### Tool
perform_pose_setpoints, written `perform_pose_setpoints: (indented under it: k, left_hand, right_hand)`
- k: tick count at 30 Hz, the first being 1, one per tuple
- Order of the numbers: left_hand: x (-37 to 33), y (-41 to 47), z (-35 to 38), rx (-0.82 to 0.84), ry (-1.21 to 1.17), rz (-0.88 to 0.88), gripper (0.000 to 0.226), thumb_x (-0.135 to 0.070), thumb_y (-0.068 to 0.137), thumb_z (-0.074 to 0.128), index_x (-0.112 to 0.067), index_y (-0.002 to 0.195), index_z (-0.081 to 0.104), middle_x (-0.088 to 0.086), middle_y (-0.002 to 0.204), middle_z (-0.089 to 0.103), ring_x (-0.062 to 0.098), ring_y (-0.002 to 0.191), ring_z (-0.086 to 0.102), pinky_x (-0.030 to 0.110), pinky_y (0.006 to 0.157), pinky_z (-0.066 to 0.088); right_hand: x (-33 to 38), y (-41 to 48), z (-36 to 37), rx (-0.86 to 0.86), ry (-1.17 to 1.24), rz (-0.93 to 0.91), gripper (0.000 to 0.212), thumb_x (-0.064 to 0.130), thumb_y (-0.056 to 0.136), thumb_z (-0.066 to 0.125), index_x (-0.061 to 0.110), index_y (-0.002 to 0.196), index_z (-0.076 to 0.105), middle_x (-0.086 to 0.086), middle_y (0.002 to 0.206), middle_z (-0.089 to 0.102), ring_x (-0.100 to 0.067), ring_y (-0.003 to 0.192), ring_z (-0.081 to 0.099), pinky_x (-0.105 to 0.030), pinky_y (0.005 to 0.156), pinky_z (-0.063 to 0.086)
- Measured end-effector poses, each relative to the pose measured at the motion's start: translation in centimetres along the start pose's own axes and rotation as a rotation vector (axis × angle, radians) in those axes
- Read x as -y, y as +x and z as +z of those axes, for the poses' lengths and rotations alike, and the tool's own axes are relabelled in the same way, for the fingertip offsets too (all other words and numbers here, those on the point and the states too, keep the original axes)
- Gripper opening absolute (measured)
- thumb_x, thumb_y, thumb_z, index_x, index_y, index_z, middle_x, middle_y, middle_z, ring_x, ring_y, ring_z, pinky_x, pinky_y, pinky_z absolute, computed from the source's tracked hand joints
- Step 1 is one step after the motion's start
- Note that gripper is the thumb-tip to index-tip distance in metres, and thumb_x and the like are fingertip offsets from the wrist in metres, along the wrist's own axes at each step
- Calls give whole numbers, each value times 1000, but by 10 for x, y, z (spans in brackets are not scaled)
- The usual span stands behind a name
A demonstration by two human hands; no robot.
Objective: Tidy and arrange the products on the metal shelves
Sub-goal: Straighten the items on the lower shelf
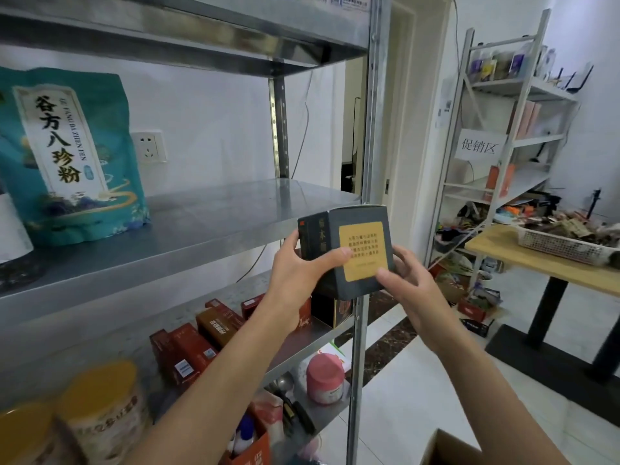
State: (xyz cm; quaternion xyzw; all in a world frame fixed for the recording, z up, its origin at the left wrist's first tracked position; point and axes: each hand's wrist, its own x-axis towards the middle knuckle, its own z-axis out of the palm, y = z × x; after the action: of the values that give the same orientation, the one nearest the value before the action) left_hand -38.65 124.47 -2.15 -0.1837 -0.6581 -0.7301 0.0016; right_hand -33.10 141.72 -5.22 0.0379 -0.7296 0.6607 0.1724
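1. At the far left of the middle shelf (208, 226), a teal pouch (67, 156) stands upright. Bare steel lies to its right, so a box shoved too far along could knock the pouch over.
2. On the lower shelf (308, 337), red cartons (191, 350) lie crowded and askew. Anything dropped from above would likely land among them.
3. The left hand (298, 270) grasps the dark box (349, 253) by its left side, thumb laid across the front.
4. The box, with its yellow label facing the camera, is held in the air just in front of the middle shelf's edge, slightly tilted and not resting on anything.
5. The right hand (406, 280) holds the lower right corner, thumb on the front. This fingertip hold could let the box twist loose on the way over the lip.
6. The steel upright (373, 129) runs close by the box's right edge, which could catch on it.
7. Further right, a wooden table (523, 260) with a basket (560, 245) stands well apart and is no hindrance.
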Motion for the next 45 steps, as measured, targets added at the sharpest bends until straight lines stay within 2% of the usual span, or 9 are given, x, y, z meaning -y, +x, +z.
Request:
perform_pose_setpoints:
  k: [6, 12, 17, 21, 26, 32, 36, 40, 45]
  left_hand:
    - [-11, -4, -1, 218, -41, 8, 48, -31, 73, 79, -28, 118, 63, -4, 105, 74, 15, 95, 71, 29, 78, 58]
    - [-10, -4, 0, 217, -23, 12, 54, -43, 79, 69, -25, 128, 60, -2, 116, 70, 17, 105, 67, 32, 82, 58]
    - [-6, -16, 17, -110, 96, 187, 43, -32, 87, 67, -24, 128, 57, -10, 116, 64, 3, 100, 62, 8, 62, 51]
    - [-8, -27, 35, 24, 105, 140, 64, -44, 76, 76, -35, 130, 43, -24, 109, 58, -6, 102, 57, 6, 69, 48]
    - [-5, -19, 50, 2, 122, 32, 90, -38, 66, 87, -31, 137, 32, -8, 126, 53, 12, 118, 53, 34, 94, 53]
    - [-6, -11, 38, 25, 41, 45, 64, -29, 70, 85, -23, 125, 52, -7, 108, 64, 8, 98, 62, 15, 65, 54]
    - [-4, -3, 27, 90, -24, 34, 61, -36, 63, 86, -24, 117, 60, -2, 110, 69, 19, 104, 65, 35, 85, 56]
    - [0, -1, 23, 193, -27, 41, 62, -41, 61, 77, -25, 119, 62, -5, 112, 70, 19, 107, 64, 34, 88, 54]
    - [4, 2, 21, 340, -9, 19, 66, -43, 66, 77, -26, 127, 58, -7, 116, 69, 16, 110, 64, 30, 87, 54]
  right_hand:
    - [3, 2, -15, 221, 128, 42, 103, 62, 55, 84, 10, 136, 48, -8, 131, 63, -25, 122, 58, -37, 102, 46]
    - [1, -1, -5, -30, 72, -19, 95, 58, 51, 81, 14, 132, 55, -1, 121, 68, -18, 116, 62, -43, 106, 44]
    - [7, -12, 3, -287, -54, -158, 86, 39, 56, 80, 22, 134, 48, 12, 115, 64, 4, 103, 62, -8, 76, 50]
    - [7, -20, 11, -455, -299, -274, 97, 58, 55, 79, 27, 139, 41, 14, 121, 56, -3, 115, 53, -13, 87, 47]
    - [2, -28, 20, -543, -464, -322, 103, 48, 60, 85, 27, 145, 30, 28, 116, 37, 27, 107, 35, 0, 78, 34]
    - [6, -39, -3, -267, -290, -264, 90, 52, 64, 82, 42, 137, 30, 33, 129, 42, 16, 121, 42, -3, 92, 39]
    - [8, -28, -39, -71, 97, -64, 75, 38, 73, 73, 35, 140, 40, 7, 133, 59, -8, 119, 60, -25, 92, 53]
    - [7, -15, -47, 140, 104, 64, 98, 57, 60, 84, 20, 141, 44, -3, 132, 62, -18, 120, 60, -31, 97, 50]
    - [3, -14, -36, 7, 125, 25, 96, 63, 37, 89, 18, 117, 60, -4, 113, 71, -20, 105, 67, -27, 83, 55]
